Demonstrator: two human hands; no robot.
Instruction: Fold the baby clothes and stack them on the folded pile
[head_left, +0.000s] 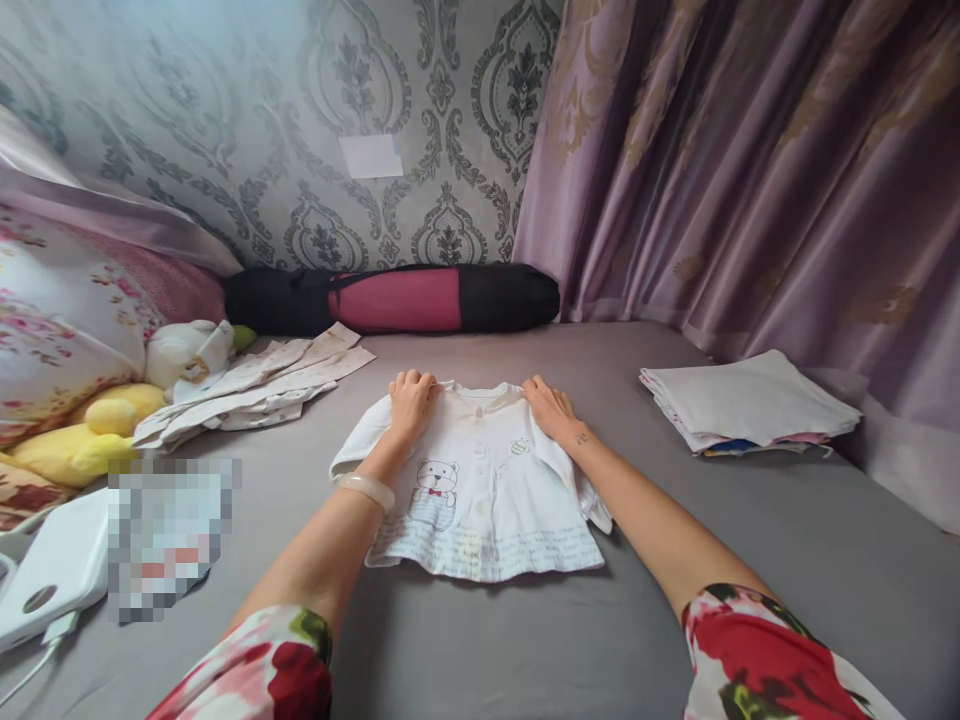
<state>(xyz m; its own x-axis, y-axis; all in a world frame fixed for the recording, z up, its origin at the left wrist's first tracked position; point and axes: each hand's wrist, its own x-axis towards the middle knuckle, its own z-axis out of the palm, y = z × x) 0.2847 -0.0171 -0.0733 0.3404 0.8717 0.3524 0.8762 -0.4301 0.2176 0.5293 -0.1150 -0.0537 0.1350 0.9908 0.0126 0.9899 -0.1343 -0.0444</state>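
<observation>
A small white baby shirt (465,490) lies front up on the grey bed sheet, its collar pointing away from me. It has a bear print on one side, a small green striped print on the other and lines of lettering along the hem. My left hand (412,402) grips the shirt's left shoulder by the collar, fingers curled over the fabric. At the opposite shoulder, my right hand (550,405) holds the cloth in the same way, fingertips partly hidden. Both forearms reach over the sleeves, and the right sleeve is partly tucked under the shirt's side.
A folded stack of cloths (750,400) lies at right near the purple curtain (720,160). Loose light garments (255,385), yellow plush toys (97,430) and a white power bank (56,565) with a cable are at left. A long black-and-red bag (394,298) rests along the wall.
</observation>
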